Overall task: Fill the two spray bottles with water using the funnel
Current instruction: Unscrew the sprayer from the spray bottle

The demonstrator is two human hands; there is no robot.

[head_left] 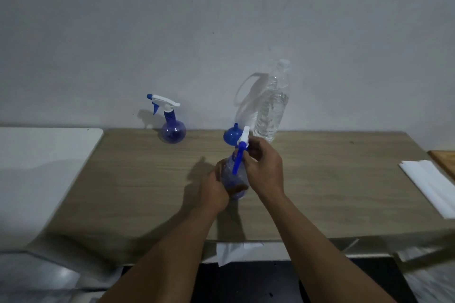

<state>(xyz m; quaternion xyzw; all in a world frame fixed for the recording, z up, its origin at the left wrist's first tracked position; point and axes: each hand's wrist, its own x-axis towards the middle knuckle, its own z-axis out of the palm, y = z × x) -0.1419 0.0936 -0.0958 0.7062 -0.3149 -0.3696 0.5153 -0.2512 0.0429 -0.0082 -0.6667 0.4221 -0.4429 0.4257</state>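
Blue plastic fills the grip: the left hand [213, 189] curls round the round belly of a spray bottle [230, 170] over the middle of the desk [320, 192], while the right hand [266, 167] holds its neck below the white spray head. Just behind it a blue funnel [231, 136] sits mouth down beside a clear water bottle [270, 110]. The second spray bottle [172, 130] stands well apart to the left, by the wall.

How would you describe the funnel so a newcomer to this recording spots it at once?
At the far edge of the wooden table, by the wall, stands a tall clear water bottle. The funnel sits just left of its base, mouth down, spout up. Unlike the blue spray bottles, it is a small blue cone with no white trigger head.
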